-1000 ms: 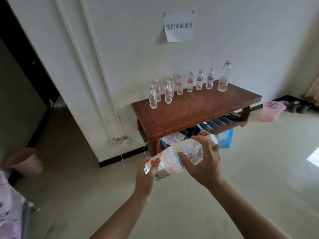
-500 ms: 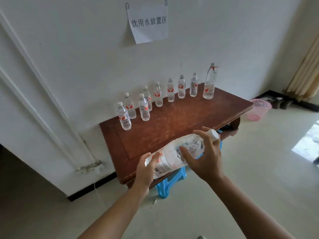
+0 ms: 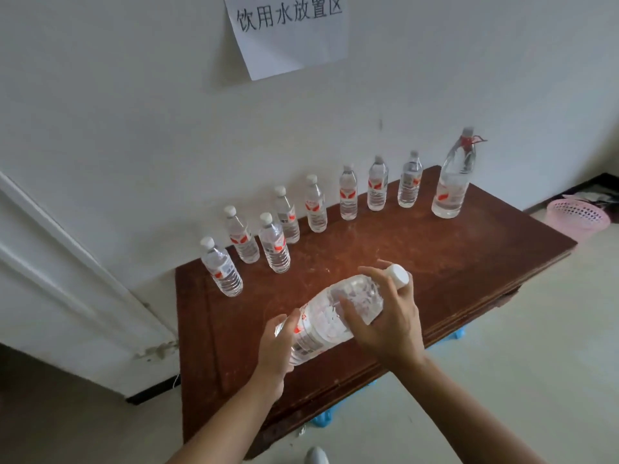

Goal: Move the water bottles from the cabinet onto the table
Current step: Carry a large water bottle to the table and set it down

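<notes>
L hand (image 3: 276,346) cupped on bottle (image 3: 335,316) base | R hand (image 3: 385,324) wrapped round shoulder | bottle tilted, cap up-right | over table (image 3: 469,262)

Back edge: 8 small bottles (image 3: 274,244) and 1 tall bottle (image 3: 452,182) line the wall.
Table (image 3: 452,262) right-centre: bare.

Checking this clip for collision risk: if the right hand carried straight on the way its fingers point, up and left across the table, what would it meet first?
Probably the nearer small bottle in the left cluster, though depth is unclear. The right hand already grips the big bottle.
</notes>
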